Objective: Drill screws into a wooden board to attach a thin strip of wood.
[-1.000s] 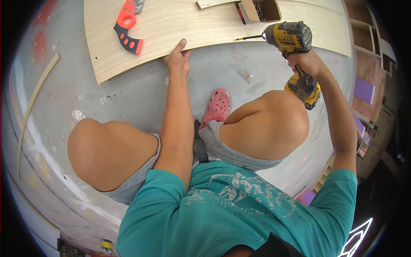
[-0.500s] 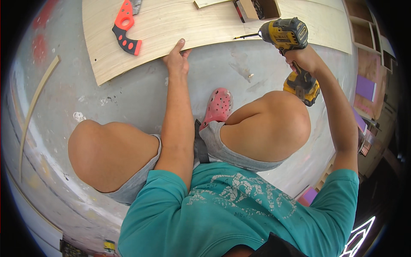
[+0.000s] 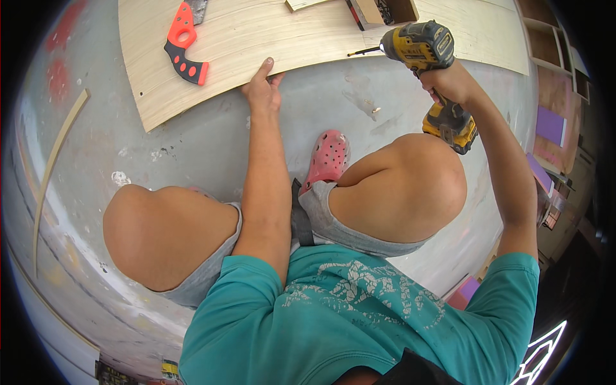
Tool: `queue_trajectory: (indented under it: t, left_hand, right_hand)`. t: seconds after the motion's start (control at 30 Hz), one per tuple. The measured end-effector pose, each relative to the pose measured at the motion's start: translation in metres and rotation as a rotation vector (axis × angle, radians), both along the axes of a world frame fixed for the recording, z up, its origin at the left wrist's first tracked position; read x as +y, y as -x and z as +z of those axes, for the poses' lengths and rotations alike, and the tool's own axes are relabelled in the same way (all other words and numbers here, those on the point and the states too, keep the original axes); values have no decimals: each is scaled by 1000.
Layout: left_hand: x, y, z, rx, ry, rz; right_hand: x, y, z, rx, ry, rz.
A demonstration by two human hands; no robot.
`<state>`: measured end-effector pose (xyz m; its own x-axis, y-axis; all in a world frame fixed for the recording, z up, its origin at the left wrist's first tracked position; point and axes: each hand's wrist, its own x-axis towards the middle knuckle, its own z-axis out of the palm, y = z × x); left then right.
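A thin pale plywood sheet [image 3: 244, 42] stretches across the far side, its near edge bowed in the wide view. My left hand [image 3: 263, 93] grips that edge, thumb on top and fingers curled underneath, partly hidden. In my right hand [image 3: 449, 86] is a yellow and black cordless drill [image 3: 420, 46], held by its handle with the battery downward. A long dark bit [image 3: 364, 51] points left from its chuck, tip over the sheet near the edge. A handsaw [image 3: 181, 48] with an orange-red and black handle lies on the sheet, left of my left hand.
An open cardboard box [image 3: 369, 14] with dark small contents sits on the sheet, beside a wood offcut [image 3: 301, 4]. A narrow wooden strip [image 3: 51, 163] lies on the grey, paint-spotted floor [image 3: 192, 151] at left. Wooden shelving [image 3: 545, 48] stands at far right.
The drill in my right hand has shifted slightly left and away from me. My left hand keeps its hold on the plywood. The whole view has turned a little.
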<state>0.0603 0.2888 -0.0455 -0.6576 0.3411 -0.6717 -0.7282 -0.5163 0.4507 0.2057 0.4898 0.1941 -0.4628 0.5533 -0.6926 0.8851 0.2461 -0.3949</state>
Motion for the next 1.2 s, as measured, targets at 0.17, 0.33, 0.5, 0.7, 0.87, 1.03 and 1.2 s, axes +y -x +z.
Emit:
queue_trajectory:
  t: [0.17,0.33,0.5,0.7,0.87,1.03,1.2]
  left_hand:
    - [-2,-1,-1,7,6,1]
    - [-1,-4,0,7,5,-7]
    - [-4,-6,3,18,19,-27]
    - [4,-13,14,47,-5,-41]
    - [22,-21,25,-63,4,-39]
    - [79,-92,34,147,160,-507]
    - [179,-156,43,42,32,-832]
  right_hand:
    - [-8,8,7,-55,-45,59]
    - [-11,4,9,-65,-50,73]
    - [-14,-2,7,-89,-65,93]
    - [-2,-14,14,-58,-46,86]
    - [11,-65,13,66,-107,14]
    - [0,-190,-28,229,-420,-141]
    - [19,-244,-62,366,-223,-578]
